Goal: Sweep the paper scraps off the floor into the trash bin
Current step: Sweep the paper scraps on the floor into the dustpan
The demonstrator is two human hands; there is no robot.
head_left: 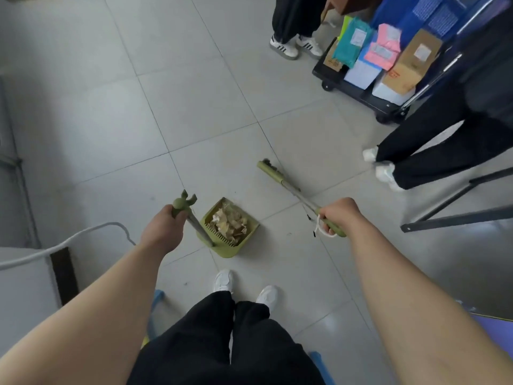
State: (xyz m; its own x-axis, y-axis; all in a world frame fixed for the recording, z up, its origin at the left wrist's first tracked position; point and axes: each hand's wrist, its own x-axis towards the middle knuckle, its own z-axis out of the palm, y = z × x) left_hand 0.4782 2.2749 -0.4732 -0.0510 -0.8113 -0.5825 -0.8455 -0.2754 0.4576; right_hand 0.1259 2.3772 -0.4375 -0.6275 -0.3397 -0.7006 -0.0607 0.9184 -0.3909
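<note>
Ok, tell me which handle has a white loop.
The broom handle, gripped by the right hand; the dustpan handle in the left hand has none.

The dustpan (pixel 227 245) stands on the floor (pixel 166 93) just ahead of the person's feet (pixel 223 280), with the paper scraps (pixel 229 223) lying in it and its handle rising to the left hand (pixel 163 232) on its left. To its right, the broom (pixel 288 187) slants from the right hand (pixel 337 215) forward to its head, ahead and right of the dustpan. Far ahead on the right, a cart (pixel 358 97) carries stacked boxes (pixel 413 59).
</note>
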